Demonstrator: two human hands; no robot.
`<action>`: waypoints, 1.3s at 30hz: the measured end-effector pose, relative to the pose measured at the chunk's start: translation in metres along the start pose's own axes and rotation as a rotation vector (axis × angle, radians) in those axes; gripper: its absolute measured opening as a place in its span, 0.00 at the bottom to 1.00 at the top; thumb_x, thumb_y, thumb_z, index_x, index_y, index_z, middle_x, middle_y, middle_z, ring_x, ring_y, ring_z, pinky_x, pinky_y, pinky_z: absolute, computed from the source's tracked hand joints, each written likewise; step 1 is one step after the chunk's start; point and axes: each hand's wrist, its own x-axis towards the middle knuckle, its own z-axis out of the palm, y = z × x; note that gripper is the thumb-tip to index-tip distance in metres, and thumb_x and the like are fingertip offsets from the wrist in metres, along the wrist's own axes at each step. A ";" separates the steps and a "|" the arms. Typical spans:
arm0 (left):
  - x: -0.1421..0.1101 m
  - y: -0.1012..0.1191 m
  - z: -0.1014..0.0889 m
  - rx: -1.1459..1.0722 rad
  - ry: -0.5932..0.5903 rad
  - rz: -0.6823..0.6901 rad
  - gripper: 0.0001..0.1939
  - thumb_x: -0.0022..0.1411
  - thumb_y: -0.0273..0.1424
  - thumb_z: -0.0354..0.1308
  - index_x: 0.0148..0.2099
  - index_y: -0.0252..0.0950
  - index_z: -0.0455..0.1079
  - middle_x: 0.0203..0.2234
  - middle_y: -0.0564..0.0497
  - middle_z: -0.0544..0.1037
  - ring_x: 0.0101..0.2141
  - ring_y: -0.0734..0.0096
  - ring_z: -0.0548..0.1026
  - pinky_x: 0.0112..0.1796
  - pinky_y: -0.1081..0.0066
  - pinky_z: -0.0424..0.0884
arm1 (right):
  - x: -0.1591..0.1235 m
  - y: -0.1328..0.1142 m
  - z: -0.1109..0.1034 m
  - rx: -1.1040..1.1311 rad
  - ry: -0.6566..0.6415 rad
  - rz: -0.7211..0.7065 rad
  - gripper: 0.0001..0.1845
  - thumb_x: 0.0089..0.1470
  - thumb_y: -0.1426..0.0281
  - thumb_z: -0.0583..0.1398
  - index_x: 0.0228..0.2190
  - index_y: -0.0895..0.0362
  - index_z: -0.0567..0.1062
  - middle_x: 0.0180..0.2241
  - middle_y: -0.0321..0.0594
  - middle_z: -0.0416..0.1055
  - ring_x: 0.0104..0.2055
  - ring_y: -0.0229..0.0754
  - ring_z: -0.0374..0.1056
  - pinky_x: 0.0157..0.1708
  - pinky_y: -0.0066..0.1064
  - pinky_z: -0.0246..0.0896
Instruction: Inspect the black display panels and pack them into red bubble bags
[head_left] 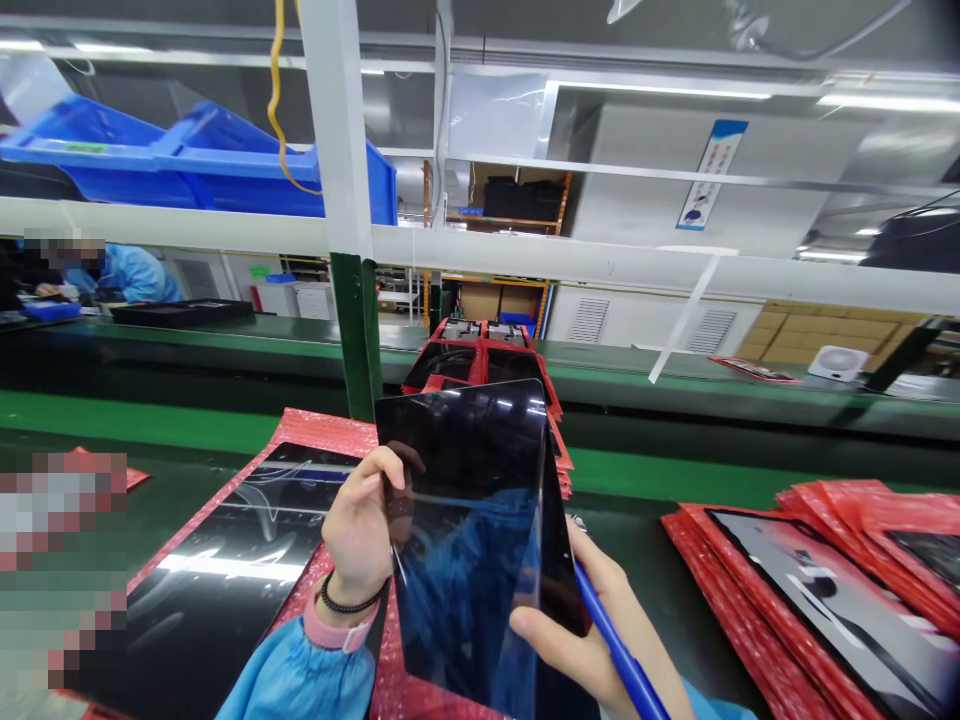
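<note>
A glossy black screen panel (465, 520) is held up tilted in front of me, reflecting blue sleeves. My left hand (364, 520) grips its left edge, thumb and fingers closed on it. Against the right side my right hand (592, 620) is closed, its thumb on the front face. A blue pen (619, 645) also sits in that hand, pointing up along the panel. A second dark layer shows at the panel's right side; I cannot tell if it is separate. To the left, another black screen panel (217, 570) lies on red bubble wrap (315, 428).
Red bubble-wrap sleeves (720, 590) with panels are stacked at right. More wrapped panels (480, 360) stand behind the held one. A green-wrapped post (356, 340) rises from the bench, with blue bins (210, 150) overhead. A co-worker (139, 272) sits at far left.
</note>
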 end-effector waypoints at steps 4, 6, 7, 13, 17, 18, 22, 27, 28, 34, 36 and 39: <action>0.000 -0.007 -0.004 0.076 0.074 0.058 0.10 0.50 0.37 0.56 0.24 0.36 0.72 0.28 0.48 0.79 0.28 0.66 0.73 0.27 0.70 0.66 | -0.004 0.007 -0.002 -0.142 -0.013 -0.110 0.38 0.49 0.73 0.66 0.59 0.40 0.64 0.54 0.35 0.73 0.52 0.48 0.72 0.46 0.34 0.73; 0.001 -0.009 -0.005 0.097 0.093 0.097 0.08 0.48 0.35 0.58 0.25 0.36 0.74 0.29 0.49 0.80 0.29 0.65 0.75 0.29 0.70 0.69 | -0.007 0.015 -0.002 -0.248 0.055 -0.162 0.42 0.50 0.73 0.65 0.62 0.42 0.57 0.58 0.39 0.69 0.57 0.50 0.68 0.46 0.34 0.73; 0.001 -0.010 -0.005 0.105 0.098 0.115 0.07 0.47 0.34 0.59 0.26 0.36 0.75 0.29 0.49 0.81 0.30 0.64 0.76 0.30 0.69 0.69 | -0.008 0.018 -0.002 -0.323 0.092 -0.201 0.44 0.51 0.73 0.64 0.64 0.44 0.54 0.61 0.41 0.65 0.59 0.50 0.65 0.45 0.34 0.73; 0.001 -0.015 -0.007 0.176 0.069 0.262 0.06 0.47 0.31 0.60 0.27 0.38 0.79 0.29 0.50 0.83 0.30 0.64 0.79 0.31 0.70 0.73 | -0.003 0.034 -0.004 -0.903 0.260 -0.865 0.50 0.51 0.78 0.65 0.67 0.55 0.46 0.69 0.41 0.42 0.70 0.57 0.39 0.61 0.56 0.51; 0.000 -0.019 -0.014 0.261 0.003 0.368 0.04 0.47 0.26 0.65 0.28 0.40 0.80 0.26 0.52 0.83 0.27 0.67 0.79 0.29 0.73 0.73 | 0.000 0.032 -0.004 -0.977 0.199 -0.919 0.42 0.55 0.73 0.64 0.65 0.59 0.52 0.65 0.48 0.55 0.69 0.61 0.43 0.59 0.65 0.49; 0.000 -0.020 -0.016 0.279 -0.015 0.397 0.05 0.47 0.26 0.65 0.28 0.40 0.80 0.25 0.52 0.83 0.28 0.66 0.80 0.29 0.73 0.74 | -0.001 0.032 -0.003 -0.957 0.211 -0.932 0.39 0.55 0.72 0.63 0.64 0.59 0.55 0.63 0.51 0.59 0.68 0.61 0.46 0.58 0.66 0.50; -0.001 -0.020 -0.019 0.334 -0.105 0.500 0.06 0.51 0.25 0.64 0.30 0.42 0.81 0.25 0.51 0.83 0.29 0.65 0.81 0.30 0.73 0.75 | -0.004 0.034 -0.001 -0.843 0.353 -0.963 0.28 0.51 0.77 0.64 0.53 0.57 0.66 0.51 0.51 0.74 0.62 0.58 0.60 0.57 0.62 0.58; -0.007 -0.016 -0.019 0.363 -0.253 0.586 0.07 0.53 0.29 0.61 0.27 0.42 0.80 0.23 0.49 0.83 0.25 0.65 0.79 0.26 0.72 0.74 | -0.009 0.040 -0.008 -0.731 0.463 -0.993 0.21 0.48 0.79 0.62 0.43 0.48 0.68 0.39 0.35 0.78 0.41 0.47 0.77 0.47 0.53 0.73; -0.008 -0.015 -0.019 0.365 -0.278 0.604 0.07 0.53 0.30 0.61 0.27 0.42 0.80 0.24 0.48 0.83 0.25 0.64 0.80 0.26 0.71 0.75 | -0.011 0.040 -0.009 -0.717 0.486 -0.988 0.21 0.47 0.79 0.62 0.41 0.47 0.68 0.38 0.33 0.78 0.37 0.45 0.78 0.44 0.52 0.74; -0.013 -0.004 -0.011 0.431 -0.444 0.753 0.12 0.49 0.23 0.58 0.31 0.43 0.81 0.25 0.49 0.84 0.21 0.66 0.79 0.22 0.72 0.74 | -0.022 0.038 -0.012 -0.740 0.626 -0.937 0.27 0.44 0.83 0.64 0.41 0.44 0.68 0.35 0.30 0.79 0.24 0.40 0.74 0.37 0.48 0.74; -0.015 -0.001 -0.006 0.449 -0.463 0.805 0.13 0.49 0.23 0.58 0.32 0.44 0.81 0.25 0.49 0.83 0.19 0.67 0.78 0.20 0.73 0.74 | -0.022 0.048 -0.013 -0.726 0.692 -0.956 0.20 0.50 0.79 0.62 0.41 0.44 0.68 0.29 0.28 0.78 0.19 0.36 0.69 0.38 0.49 0.73; -0.017 -0.002 -0.003 0.450 -0.474 0.842 0.12 0.51 0.25 0.59 0.33 0.44 0.82 0.23 0.48 0.82 0.19 0.66 0.78 0.20 0.72 0.75 | -0.026 0.069 -0.019 -0.651 0.708 -0.857 0.17 0.53 0.75 0.61 0.40 0.42 0.65 0.25 0.23 0.76 0.17 0.36 0.65 0.44 0.54 0.69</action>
